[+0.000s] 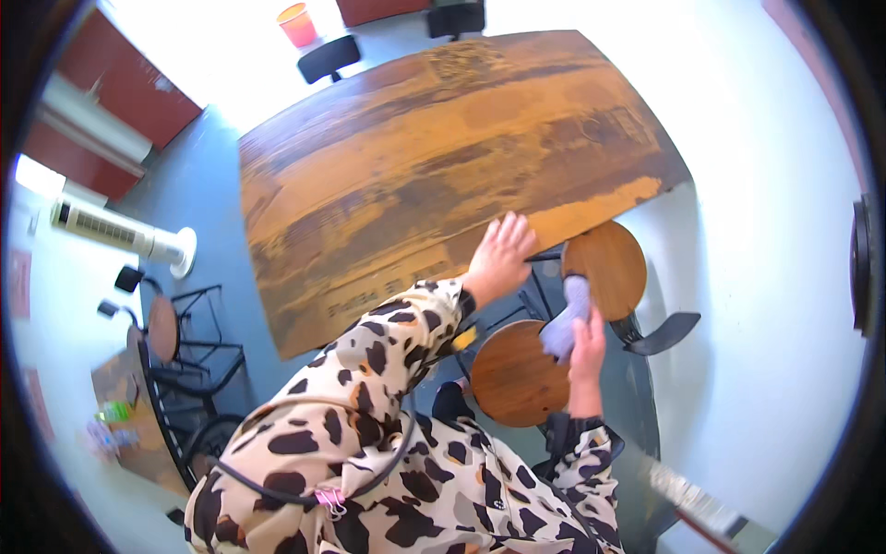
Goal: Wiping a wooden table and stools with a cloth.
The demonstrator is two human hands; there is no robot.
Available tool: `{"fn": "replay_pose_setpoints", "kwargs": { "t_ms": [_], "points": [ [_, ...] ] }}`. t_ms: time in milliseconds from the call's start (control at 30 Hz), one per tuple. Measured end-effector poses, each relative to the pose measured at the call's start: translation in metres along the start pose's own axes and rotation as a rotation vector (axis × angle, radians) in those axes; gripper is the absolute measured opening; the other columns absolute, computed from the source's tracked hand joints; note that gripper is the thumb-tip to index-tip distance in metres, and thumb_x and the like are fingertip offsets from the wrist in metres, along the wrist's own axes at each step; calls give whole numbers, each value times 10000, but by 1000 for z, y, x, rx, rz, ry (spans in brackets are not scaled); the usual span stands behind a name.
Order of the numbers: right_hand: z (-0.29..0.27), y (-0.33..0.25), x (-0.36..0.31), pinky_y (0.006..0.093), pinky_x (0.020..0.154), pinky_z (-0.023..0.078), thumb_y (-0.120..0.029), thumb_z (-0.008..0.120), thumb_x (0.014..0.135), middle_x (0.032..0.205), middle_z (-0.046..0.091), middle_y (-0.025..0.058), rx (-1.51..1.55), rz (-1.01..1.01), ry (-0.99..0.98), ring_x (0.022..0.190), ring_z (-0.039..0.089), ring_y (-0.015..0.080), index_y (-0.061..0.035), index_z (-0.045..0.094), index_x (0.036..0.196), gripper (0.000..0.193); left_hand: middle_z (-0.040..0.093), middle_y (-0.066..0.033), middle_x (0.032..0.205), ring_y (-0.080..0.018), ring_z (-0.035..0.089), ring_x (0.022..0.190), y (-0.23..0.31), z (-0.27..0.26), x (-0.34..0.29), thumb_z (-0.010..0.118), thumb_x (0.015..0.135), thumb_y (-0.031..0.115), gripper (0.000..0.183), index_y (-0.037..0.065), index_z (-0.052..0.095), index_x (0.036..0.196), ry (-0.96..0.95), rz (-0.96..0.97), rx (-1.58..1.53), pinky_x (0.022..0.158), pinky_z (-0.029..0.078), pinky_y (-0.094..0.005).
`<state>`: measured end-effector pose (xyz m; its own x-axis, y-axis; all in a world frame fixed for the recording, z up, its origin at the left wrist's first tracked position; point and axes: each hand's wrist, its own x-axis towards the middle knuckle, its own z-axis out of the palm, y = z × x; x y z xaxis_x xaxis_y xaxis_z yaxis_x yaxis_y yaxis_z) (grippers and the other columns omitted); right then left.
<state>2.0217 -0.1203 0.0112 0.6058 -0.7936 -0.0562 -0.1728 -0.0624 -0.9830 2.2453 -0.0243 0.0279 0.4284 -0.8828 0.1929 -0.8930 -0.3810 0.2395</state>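
My left hand [503,256] lies flat on the near edge of a large brown wooden table [434,157], its fingers stretched out. My right hand [587,355] is closed around one side of a greyish-purple cloth [569,319], which hangs in a long bunched shape. The cloth is above two round wooden stool seats, beyond the table's near right edge. One stool seat [521,374] is below and left of the cloth; the other stool seat [609,268] is behind it, partly under the table edge.
A black chair back [663,334] is right of the stools. At left stand a white tower fan [125,235], black-framed chairs and a small wooden table [138,425] with a green item. An orange bucket [297,25] and black chair [329,59] are beyond the far edge.
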Motion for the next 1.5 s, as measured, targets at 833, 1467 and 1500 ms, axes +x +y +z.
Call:
{"fn": "replay_pose_setpoints", "kwargs": {
  "t_ms": [833, 1467, 1500],
  "points": [
    [355, -87, -139, 439, 805, 491, -219, 611, 781, 1021, 622, 161, -914, -674, -774, 926, 607, 343, -122, 531, 1151, 390, 642, -240, 979, -387, 616, 918, -162, -62, -640, 558, 727, 334, 412, -16, 679, 905, -564, -1246, -567, 823, 488, -419],
    [366, -99, -144, 474, 737, 487, -241, 587, 707, 896, 639, 210, -920, -460, -641, 834, 614, 397, -120, 555, 1027, 343, 691, -84, 776, -181, 647, 668, -252, -85, -656, 635, 752, 284, 285, 46, 710, 890, -228, -1333, -889, 641, 518, -312],
    [368, -99, -145, 469, 748, 488, -244, 597, 703, 907, 640, 203, -950, -428, -613, 841, 616, 394, -126, 556, 1028, 348, 689, -77, 777, -175, 643, 657, -268, -86, -666, 637, 756, 279, 286, 47, 707, 909, -177, -1338, -874, 632, 517, -308]
  ]
}}
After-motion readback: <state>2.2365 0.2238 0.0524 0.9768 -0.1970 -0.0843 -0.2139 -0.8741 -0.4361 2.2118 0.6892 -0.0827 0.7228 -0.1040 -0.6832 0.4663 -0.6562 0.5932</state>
